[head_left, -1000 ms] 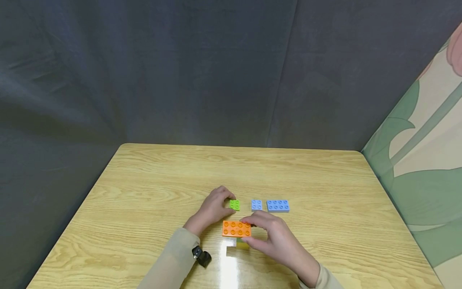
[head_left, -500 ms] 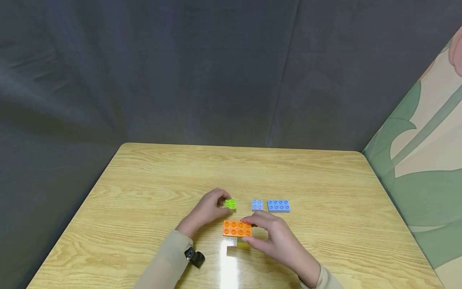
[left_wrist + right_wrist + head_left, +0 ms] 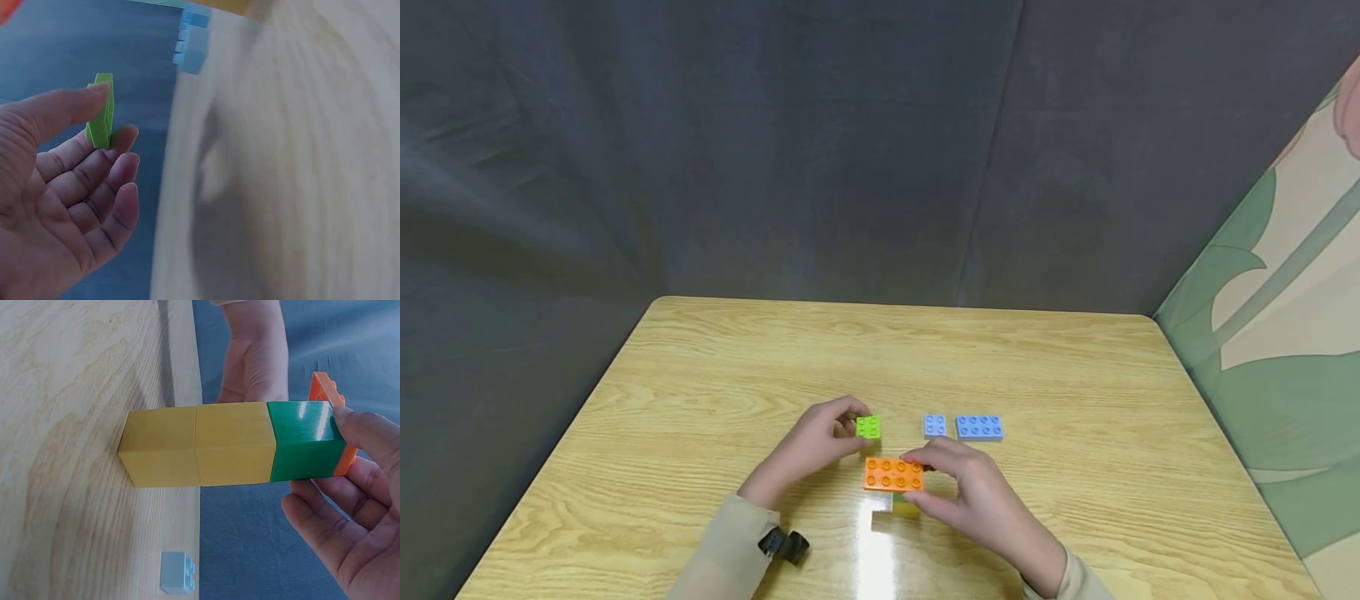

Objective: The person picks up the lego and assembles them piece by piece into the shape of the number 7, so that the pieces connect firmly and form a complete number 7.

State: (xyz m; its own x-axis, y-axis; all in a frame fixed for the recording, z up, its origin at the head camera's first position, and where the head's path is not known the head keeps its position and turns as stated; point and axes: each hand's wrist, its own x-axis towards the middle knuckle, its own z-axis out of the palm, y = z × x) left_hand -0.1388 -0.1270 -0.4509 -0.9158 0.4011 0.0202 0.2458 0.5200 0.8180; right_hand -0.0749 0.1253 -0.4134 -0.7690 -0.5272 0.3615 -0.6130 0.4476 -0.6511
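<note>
My left hand (image 3: pixel 812 435) pinches a small lime green brick (image 3: pixel 868 427) between thumb and fingers; the left wrist view shows it raised above the table. A tower stands upright in front of me: two yellow bricks (image 3: pixel 235 447) at the bottom, a darker green brick (image 3: pixel 306 440) above them, and a thin orange eight-stud brick (image 3: pixel 892 475) on top, reaching out to the left past the tower. With thumb and fingers, my right hand (image 3: pixel 973 500) grips the orange brick at its right end. From the head view, the orange brick hides most of the tower.
Behind the tower, a small light blue four-stud brick (image 3: pixel 935 427) and a longer blue eight-stud brick (image 3: pixel 978 428) lie side by side on the wooden table (image 3: pixel 737 358). A dark curtain (image 3: pixel 820 150) hangs behind the far edge, and a patterned cloth (image 3: pixel 1270 333) borders the right.
The left hand, holding the lime green brick, has shifted left, away from the blue bricks, and lifted slightly. My right hand keeps its grip on the orange brick, and the tower stays put.
</note>
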